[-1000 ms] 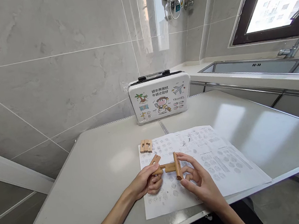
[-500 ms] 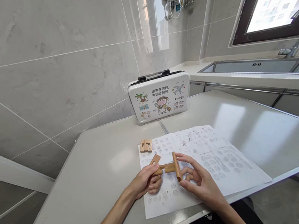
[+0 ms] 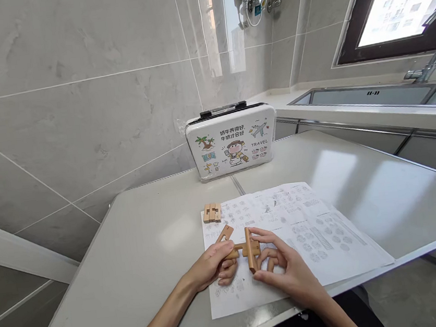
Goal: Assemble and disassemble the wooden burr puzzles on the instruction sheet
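Observation:
My left hand (image 3: 213,267) is closed round one end of a horizontal wooden puzzle bar (image 3: 240,249), with a second short bar (image 3: 224,233) angled up from the same grip. My right hand (image 3: 283,266) pinches an upright wooden bar (image 3: 250,250) that crosses the horizontal one. Both hands hover just above a printed instruction sheet (image 3: 308,232) on the grey table (image 3: 144,245). A small stack of spare wooden bars (image 3: 212,212) lies at the sheet's far left corner.
A white tin case (image 3: 233,139) with cartoon travel pictures stands against the tiled wall at the back. A sink (image 3: 368,98) and tap (image 3: 431,52) are at the far right, under a window. The table's front edge is near my wrists.
My right hand has slid the upright bar leftward along the horizontal bar, closer to my left hand. The left hand has barely moved.

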